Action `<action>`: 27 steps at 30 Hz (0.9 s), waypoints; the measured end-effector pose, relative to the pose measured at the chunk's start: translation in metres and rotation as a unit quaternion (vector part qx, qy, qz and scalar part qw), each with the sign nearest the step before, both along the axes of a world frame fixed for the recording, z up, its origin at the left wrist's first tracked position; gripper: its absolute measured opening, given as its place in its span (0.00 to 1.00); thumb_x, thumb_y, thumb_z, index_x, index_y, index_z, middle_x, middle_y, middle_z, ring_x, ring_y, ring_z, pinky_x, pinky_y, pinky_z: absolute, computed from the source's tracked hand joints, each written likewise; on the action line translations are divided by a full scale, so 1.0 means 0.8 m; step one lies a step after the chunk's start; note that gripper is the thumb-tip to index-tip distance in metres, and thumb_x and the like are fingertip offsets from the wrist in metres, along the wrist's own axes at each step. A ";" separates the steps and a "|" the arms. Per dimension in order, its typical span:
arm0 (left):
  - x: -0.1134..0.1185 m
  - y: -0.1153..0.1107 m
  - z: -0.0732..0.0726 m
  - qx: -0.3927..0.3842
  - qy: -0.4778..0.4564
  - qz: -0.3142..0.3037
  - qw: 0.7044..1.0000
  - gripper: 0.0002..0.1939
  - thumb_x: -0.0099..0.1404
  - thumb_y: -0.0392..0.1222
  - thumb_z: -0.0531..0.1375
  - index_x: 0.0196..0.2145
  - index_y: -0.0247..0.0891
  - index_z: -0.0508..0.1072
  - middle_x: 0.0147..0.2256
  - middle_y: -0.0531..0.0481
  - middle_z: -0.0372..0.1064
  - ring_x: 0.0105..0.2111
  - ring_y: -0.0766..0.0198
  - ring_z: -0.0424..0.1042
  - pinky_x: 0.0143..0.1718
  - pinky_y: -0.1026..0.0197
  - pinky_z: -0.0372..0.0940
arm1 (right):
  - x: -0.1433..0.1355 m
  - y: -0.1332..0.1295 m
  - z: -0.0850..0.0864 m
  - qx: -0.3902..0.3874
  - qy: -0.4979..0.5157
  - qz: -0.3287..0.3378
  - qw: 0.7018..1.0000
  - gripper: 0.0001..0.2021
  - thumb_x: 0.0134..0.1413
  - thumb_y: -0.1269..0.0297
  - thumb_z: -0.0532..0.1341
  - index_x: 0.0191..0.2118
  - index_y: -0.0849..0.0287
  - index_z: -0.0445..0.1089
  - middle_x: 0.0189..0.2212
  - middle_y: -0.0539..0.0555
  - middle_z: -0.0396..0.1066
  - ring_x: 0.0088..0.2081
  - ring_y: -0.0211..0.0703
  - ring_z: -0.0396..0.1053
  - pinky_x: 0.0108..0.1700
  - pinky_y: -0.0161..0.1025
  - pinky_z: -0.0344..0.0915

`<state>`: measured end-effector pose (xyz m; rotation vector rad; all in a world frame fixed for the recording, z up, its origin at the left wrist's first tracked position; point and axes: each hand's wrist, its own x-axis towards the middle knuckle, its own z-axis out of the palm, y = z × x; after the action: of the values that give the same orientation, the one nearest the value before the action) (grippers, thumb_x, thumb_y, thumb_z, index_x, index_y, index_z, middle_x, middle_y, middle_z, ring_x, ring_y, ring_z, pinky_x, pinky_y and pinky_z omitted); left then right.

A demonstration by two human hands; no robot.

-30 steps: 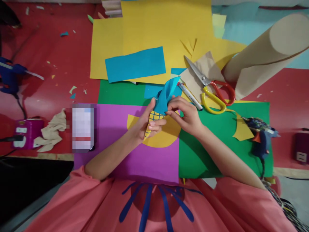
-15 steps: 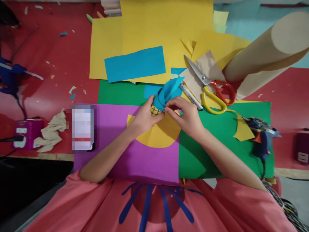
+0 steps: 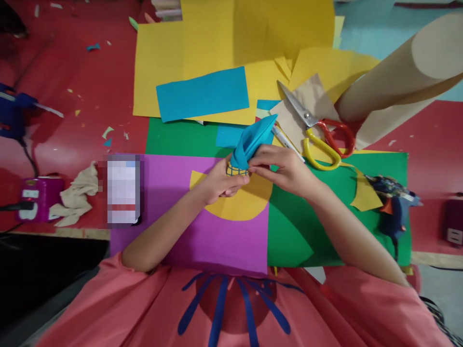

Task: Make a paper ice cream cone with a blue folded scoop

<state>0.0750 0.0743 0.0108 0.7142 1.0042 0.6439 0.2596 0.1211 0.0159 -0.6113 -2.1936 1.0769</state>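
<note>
In the middle of the head view, my left hand (image 3: 220,182) wraps round a small paper craft piece. Its lower part is a yellow paper body (image 3: 237,169) with dark grid lines, mostly hidden in my palm. From its top rises blue paper (image 3: 253,136), folded and overlapping into a point that leans up and right. The fingers of my right hand (image 3: 277,164) are pinched together at the lower right edge of the blue paper, where it meets the yellow. Beneath both hands a round-edged yellow paper (image 3: 231,207) lies on a purple sheet (image 3: 181,241).
Scissors (image 3: 307,118) with red and yellow handles lie right of a marker (image 3: 288,142). A blue strip (image 3: 202,94) rests on yellow sheets (image 3: 159,58). Glue guns (image 3: 396,214) (image 3: 12,111) lie at both sides. A beige paper roll (image 3: 394,72) stands at right, a blurred phone (image 3: 123,190) left.
The craft piece has turned slightly in my left hand, with more of the yellow gridded part's edge facing me. My right fingers stay at the blue paper's lower edge.
</note>
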 end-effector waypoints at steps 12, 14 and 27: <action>0.003 -0.001 -0.006 -0.002 0.007 0.030 1.000 0.19 0.53 0.46 0.66 0.35 0.40 0.61 0.22 0.62 0.64 0.10 0.78 0.55 0.08 0.72 0.48 | 0.001 0.002 0.008 -0.047 -0.058 -0.012 0.997 0.09 0.61 0.61 0.59 0.36 0.59 0.73 0.30 0.52 0.70 0.31 0.38 0.66 0.34 0.37 0.63; 0.010 -0.002 -0.004 0.026 0.073 0.054 0.996 0.20 0.54 0.42 0.66 0.39 0.42 0.60 0.19 0.65 0.61 0.10 0.77 0.56 0.10 0.72 0.49 | -0.002 -0.005 0.006 -0.086 -0.038 -0.079 0.992 0.10 0.60 0.58 0.61 0.35 0.60 0.72 0.28 0.52 0.70 0.29 0.37 0.65 0.32 0.36 0.62; 0.009 -0.005 -0.004 0.044 0.005 0.008 0.999 0.19 0.53 0.44 0.68 0.36 0.40 0.63 0.13 0.66 0.55 0.10 0.77 0.51 0.11 0.72 0.45 | -0.008 -0.020 -0.003 -0.127 0.055 -0.133 0.981 0.13 0.57 0.54 0.63 0.32 0.60 0.72 0.23 0.47 0.64 0.25 0.33 0.59 0.27 0.33 0.58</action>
<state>0.0824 0.0706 0.0077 0.7875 0.9976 0.7028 0.2529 0.1053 0.0133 -0.9062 -1.8321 1.2231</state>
